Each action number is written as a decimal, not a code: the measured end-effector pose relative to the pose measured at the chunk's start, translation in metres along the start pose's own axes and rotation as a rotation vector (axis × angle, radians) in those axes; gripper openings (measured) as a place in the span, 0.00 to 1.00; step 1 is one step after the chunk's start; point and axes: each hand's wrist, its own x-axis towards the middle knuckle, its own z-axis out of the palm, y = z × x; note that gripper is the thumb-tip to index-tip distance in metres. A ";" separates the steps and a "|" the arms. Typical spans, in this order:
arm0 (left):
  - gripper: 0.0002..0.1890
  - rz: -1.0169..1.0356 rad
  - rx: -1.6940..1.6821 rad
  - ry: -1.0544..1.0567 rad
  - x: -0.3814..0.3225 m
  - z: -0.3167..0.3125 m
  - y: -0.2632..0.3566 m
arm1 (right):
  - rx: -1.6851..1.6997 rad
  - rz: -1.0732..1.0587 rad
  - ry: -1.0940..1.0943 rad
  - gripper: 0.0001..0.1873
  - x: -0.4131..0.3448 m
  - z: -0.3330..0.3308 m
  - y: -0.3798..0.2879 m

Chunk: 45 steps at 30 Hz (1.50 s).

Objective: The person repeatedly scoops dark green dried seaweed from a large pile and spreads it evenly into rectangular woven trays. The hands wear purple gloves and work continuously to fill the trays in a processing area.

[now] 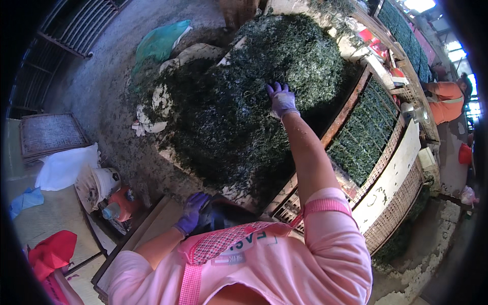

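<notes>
A large heap of dark green shredded plant matter (236, 114) lies before me, seaweed by its look. My right hand (283, 101) wears a thin purple glove and reaches over the heap's middle. Its fingers are apart, with nothing visible in them; whether the fingertips press into the heap I cannot tell. My left hand (191, 214), gloved in darker purple, is low by my body beside a wooden board (152, 225) and a dark, shiny thing (219, 213). What its fingers touch is unclear. To the right, a slatted wooden frame (345, 108) borders a layer of the same green matter (364, 133).
A teal sack (162, 40) lies beyond the heap. At left are mesh screens (53, 131), a white cloth (68, 166), a white bucket (106, 183) and a red-orange container (124, 204). Woven racks (400, 198) stand at right. A person in orange (446, 100) is farther right.
</notes>
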 end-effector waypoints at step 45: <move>0.18 0.320 -1.444 -0.274 0.317 -0.172 0.251 | 0.605 0.360 0.195 0.19 -0.075 0.057 0.061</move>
